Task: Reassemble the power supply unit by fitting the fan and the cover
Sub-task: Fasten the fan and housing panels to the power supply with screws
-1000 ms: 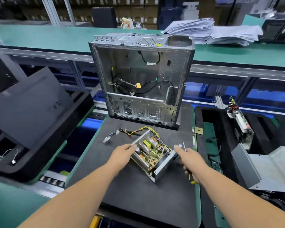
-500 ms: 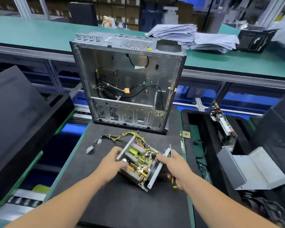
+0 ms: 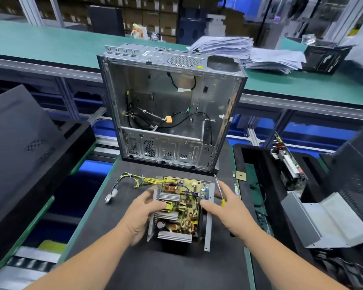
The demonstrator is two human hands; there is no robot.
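Open power supply unit (image 3: 179, 208), a grey sheet-metal tray with a yellow circuit board, copper coils and ribbed aluminium heat sinks exposed: sits on the dark grey foam mat (image 3: 176, 268) covering the counter, just in front of the bare steel computer case (image 3: 172, 114) standing upright with its side open. Gripped at the left wall by the left hand (image 3: 143, 214), fingers curled round the edge, thumb lying over the board. Held at the right wall by the right hand (image 3: 226, 208), thumb pressed inward against the tray, the other fingers wrapped loosely round a slim yellow-handled screwdriver (image 3: 219, 191) with its shaft pointing up and away. Bundle of yellow and black wires (image 3: 134, 181) trailing from the far left corner of the unit across the mat, ending in white plastic connectors (image 3: 111, 195). Off to the right, in a black foam tray (image 3: 243, 155), a bent grey sheet-metal cover (image 3: 323, 222) lying well apart from the unit. Behind the case, on a green counter (image 3: 50, 45), stacks of loose white papers (image 3: 249, 53).
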